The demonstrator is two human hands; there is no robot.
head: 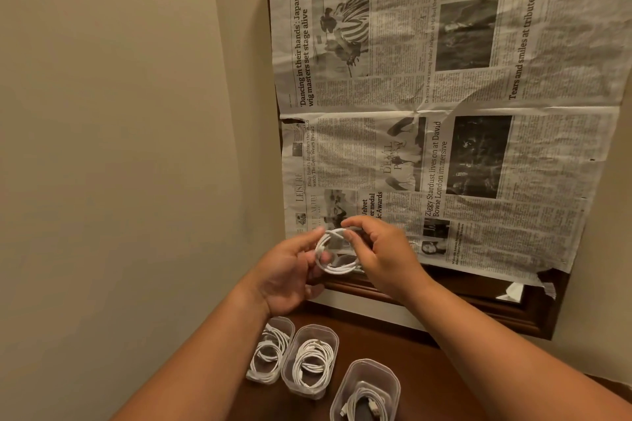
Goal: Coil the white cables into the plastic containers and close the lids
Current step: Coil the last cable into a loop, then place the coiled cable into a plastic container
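Both hands are raised above the table and hold one coiled white cable [337, 268] between them. My left hand [290, 275] grips the coil's left side, fingers curled under it. My right hand [383, 255] pinches the coil's top right with thumb and fingers. Below, on the brown table [444, 383], stand three clear plastic containers. The left container [272, 350] and the middle container [311, 361] each hold a coiled white cable. The right container [366, 390] holds a looser cable and is cut off by the frame's bottom edge. No lids are visible.
A mirror in a dark wooden frame [478, 308] leans behind the table, covered with newspaper sheets [444, 113]. A beige wall [119, 147] fills the left side. The containers stand near the table's left edge.
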